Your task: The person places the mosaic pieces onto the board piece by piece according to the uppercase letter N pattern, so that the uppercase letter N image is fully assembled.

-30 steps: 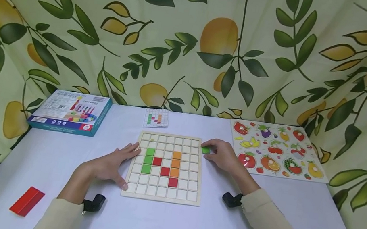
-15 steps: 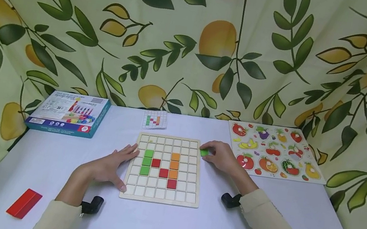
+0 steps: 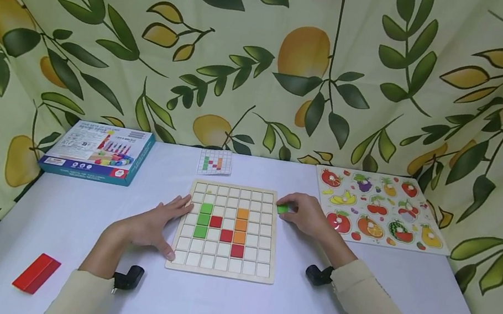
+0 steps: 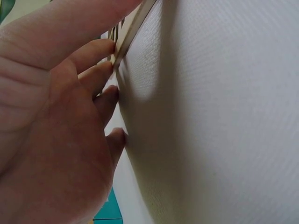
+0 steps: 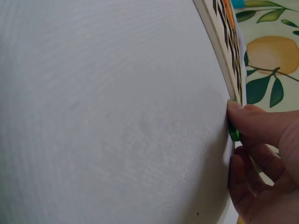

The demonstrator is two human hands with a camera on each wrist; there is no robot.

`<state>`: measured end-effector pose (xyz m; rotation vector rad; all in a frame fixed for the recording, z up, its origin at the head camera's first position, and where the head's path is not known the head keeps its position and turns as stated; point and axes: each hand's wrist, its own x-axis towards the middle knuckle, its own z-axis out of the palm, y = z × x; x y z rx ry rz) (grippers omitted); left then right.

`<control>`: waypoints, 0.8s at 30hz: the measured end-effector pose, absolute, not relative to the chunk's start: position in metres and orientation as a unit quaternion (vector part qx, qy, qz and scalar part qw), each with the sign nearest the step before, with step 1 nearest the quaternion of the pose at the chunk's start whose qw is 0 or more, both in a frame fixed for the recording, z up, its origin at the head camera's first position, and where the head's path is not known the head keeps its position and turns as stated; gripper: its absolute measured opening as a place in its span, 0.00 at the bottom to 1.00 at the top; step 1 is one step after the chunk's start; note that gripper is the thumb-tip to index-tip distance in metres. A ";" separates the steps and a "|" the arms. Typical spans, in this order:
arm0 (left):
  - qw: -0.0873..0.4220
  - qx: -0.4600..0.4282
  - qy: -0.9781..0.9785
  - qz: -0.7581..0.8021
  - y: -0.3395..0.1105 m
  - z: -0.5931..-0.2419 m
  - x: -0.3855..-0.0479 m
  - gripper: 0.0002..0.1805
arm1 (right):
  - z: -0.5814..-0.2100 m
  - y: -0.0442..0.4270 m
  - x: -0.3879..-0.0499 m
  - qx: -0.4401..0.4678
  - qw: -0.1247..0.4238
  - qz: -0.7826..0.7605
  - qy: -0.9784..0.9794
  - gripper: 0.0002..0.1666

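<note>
A wooden grid board (image 3: 221, 273) lies flat on the white table, with green tiles (image 3: 203, 219), red tiles (image 3: 226, 235) and orange tiles (image 3: 241, 225) among its white squares. Along the board's left edge rests my left hand (image 3: 145, 228), thumb near the lower corner and fingers spread higher up. My right hand (image 3: 306, 214) pinches a green tile (image 3: 282, 208) between thumb and fingers, just outside the board's upper right edge. The right wrist view shows this tile mostly covered by the thumb, close to the board's side.
Behind the board is a small pattern card (image 3: 215, 162). A boxed game (image 3: 98, 152) lies at the back left and a fruit puzzle board (image 3: 381, 208) at the back right. A folded red piece (image 3: 36, 273) sits at the front left. A patterned curtain (image 3: 257, 12) hangs behind.
The head view shifts slightly. Both hands keep their places at the board, the right one still pinching the green tile.
</note>
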<state>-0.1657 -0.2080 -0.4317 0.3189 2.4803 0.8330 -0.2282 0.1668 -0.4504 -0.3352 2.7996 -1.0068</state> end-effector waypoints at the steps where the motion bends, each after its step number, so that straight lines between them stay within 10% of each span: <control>1: 0.251 0.116 0.911 0.305 -0.208 -0.432 -0.165 0.67 | -0.451 0.167 -0.228 -0.113 0.075 -0.336 0.932 0.17; 24: 0.251 0.117 0.914 0.295 -0.208 -0.432 -0.166 0.67 | -0.423 0.155 -0.223 -0.154 0.084 -0.385 0.906 0.15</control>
